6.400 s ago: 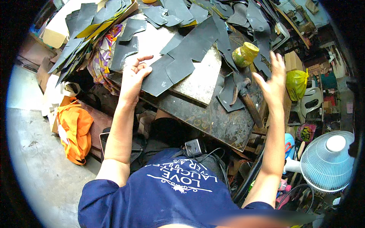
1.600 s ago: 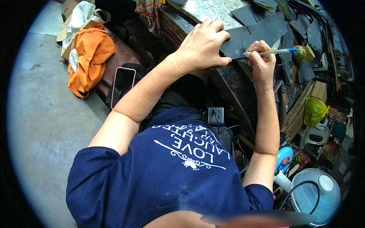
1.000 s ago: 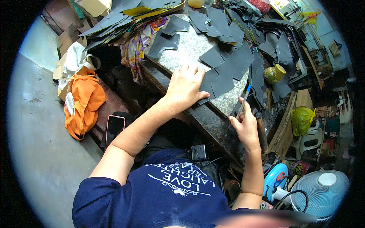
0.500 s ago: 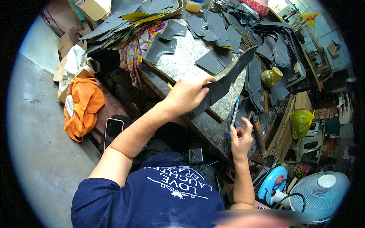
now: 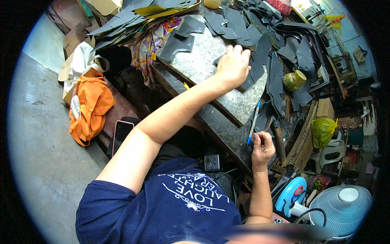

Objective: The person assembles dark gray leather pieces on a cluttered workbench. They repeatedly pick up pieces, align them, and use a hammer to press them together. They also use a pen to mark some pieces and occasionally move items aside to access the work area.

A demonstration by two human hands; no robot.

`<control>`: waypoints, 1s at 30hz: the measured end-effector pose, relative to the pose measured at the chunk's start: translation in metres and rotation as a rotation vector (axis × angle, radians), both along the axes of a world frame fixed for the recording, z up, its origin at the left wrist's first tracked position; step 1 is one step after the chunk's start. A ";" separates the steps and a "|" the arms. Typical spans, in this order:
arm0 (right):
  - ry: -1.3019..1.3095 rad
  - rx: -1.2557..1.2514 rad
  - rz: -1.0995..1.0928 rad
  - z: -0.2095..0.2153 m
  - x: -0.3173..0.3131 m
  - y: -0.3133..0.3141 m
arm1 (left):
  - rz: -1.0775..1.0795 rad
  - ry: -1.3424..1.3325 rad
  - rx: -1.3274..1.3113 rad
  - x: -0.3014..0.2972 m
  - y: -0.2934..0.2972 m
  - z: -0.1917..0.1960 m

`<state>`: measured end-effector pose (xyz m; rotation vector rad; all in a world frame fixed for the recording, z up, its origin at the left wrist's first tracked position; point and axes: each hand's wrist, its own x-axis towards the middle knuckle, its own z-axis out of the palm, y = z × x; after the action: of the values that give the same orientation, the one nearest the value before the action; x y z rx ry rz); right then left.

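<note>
My left hand [image 5: 233,65] lies palm down on a dark grey cut leather piece [image 5: 255,71] that rests on the speckled stone slab [image 5: 203,67]. Its fingers are spread over the piece and press it flat. My right hand [image 5: 263,148] hovers at the near edge of the workbench, its fingers pinched low on a blue pen [image 5: 253,123] that points up and away toward the slab. More dark cut pieces [image 5: 280,49] lie heaped just beyond the left hand.
A wooden-handled hammer [image 5: 279,136] lies by my right hand. A yellow-green jar [image 5: 294,79] stands right of the slab. A stack of dark sheets [image 5: 134,16], patterned cloth [image 5: 146,44], an orange cloth [image 5: 89,105], a phone [image 5: 121,132] and a fan [image 5: 340,209] surround the bench.
My left hand has laid the lifted dark piece down flat on the slab and moved farther away over it. My right hand stays near the bench edge with the pen.
</note>
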<state>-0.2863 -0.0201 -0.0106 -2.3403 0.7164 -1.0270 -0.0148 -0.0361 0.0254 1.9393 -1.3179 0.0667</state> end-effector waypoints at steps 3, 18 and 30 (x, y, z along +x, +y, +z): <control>-0.002 0.037 -0.076 -0.002 -0.001 0.000 | 0.032 -0.139 0.213 0.002 -0.010 0.001; -0.101 0.234 -0.054 -0.009 -0.003 -0.002 | 0.092 -0.441 0.149 -0.012 -0.042 -0.012; -0.130 0.085 -0.119 0.066 0.008 -0.083 | -0.041 -0.182 0.136 -0.036 -0.052 -0.022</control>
<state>-0.2782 -0.1026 0.0557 -2.1592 0.8393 -1.1645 -0.0513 -0.0882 0.0031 2.0588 -1.5154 0.1400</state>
